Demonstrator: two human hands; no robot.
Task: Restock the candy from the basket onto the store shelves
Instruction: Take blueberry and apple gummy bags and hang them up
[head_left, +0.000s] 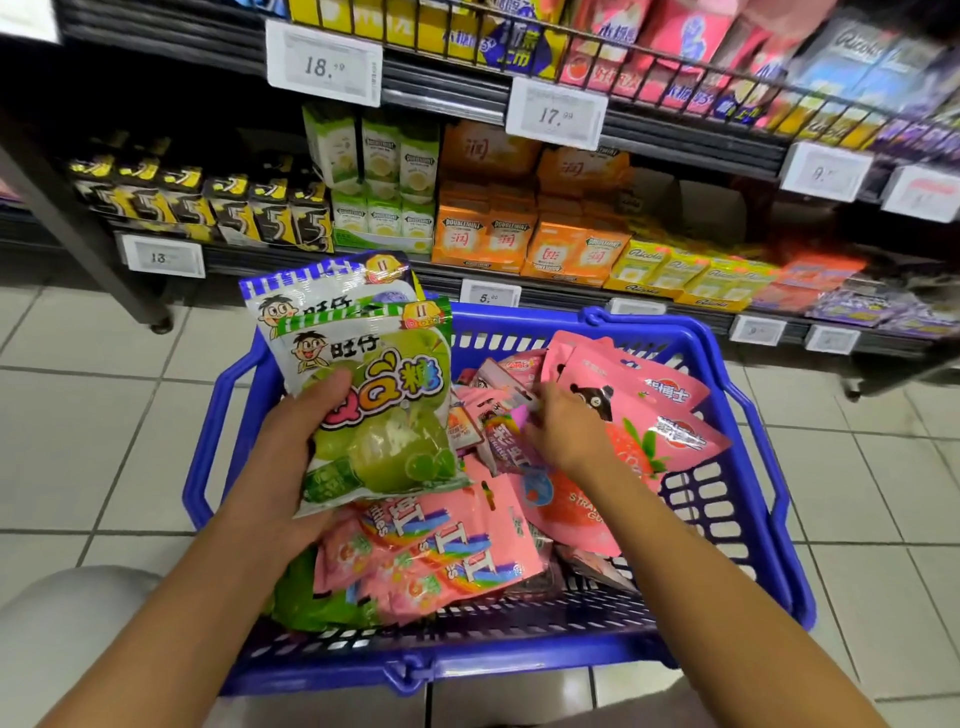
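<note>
The left hand (306, 441) gripped two gummy bags fanned together, the green apple bag (379, 410) in front and a blue-topped bag (311, 291) behind it, thumb across the green bag's face, long axes running up and away toward the shelves (467, 260). Both were held above the near-left part of the blue basket (753, 519). The right hand (563, 431) reached down into the basket's middle, fingers curled among the pink packets; whether it had pinched one I could not tell. Just right of that hand lay the pink strawberry pouches (644, 415), tilted with their tops toward the far-right corner, and the rainbow-striped pink bags (441, 551) lay nearer, under the left forearm. The right hand looked the nearer for the next pick.
</note>
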